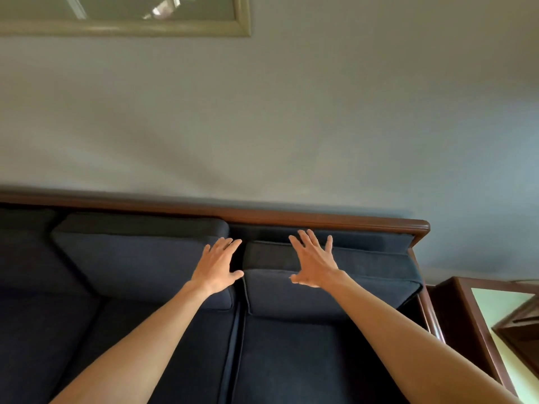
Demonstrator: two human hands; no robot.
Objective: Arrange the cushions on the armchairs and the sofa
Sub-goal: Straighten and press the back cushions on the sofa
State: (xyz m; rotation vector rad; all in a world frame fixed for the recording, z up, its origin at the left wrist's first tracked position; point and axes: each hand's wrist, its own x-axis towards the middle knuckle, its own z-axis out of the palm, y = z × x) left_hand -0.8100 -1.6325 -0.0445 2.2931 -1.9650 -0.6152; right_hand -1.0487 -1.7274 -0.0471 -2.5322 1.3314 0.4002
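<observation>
Dark navy cushions, red-brown wood, grey-blue wall

We see two plain dark navy fabric back cushions (140, 258) (329, 290) and matching navy seat cushions (291, 360), all unpatterned, on a sofa whose polished wooden frame rail (320, 218) is a deep reddish brown. Behind it we find a flat, muted grey-blue painted wall (291, 112) and a pale beige-olive picture frame (145, 29). Beside it stands a reddish-brown wooden side table (455, 310) with a light greenish top.

Dark navy sofa (291, 360) with a wooden top rail, set against a grey wall. Two back cushions: left back cushion (131, 258) upright, right back cushion (364, 293) slumped forward on the seat.
</observation>
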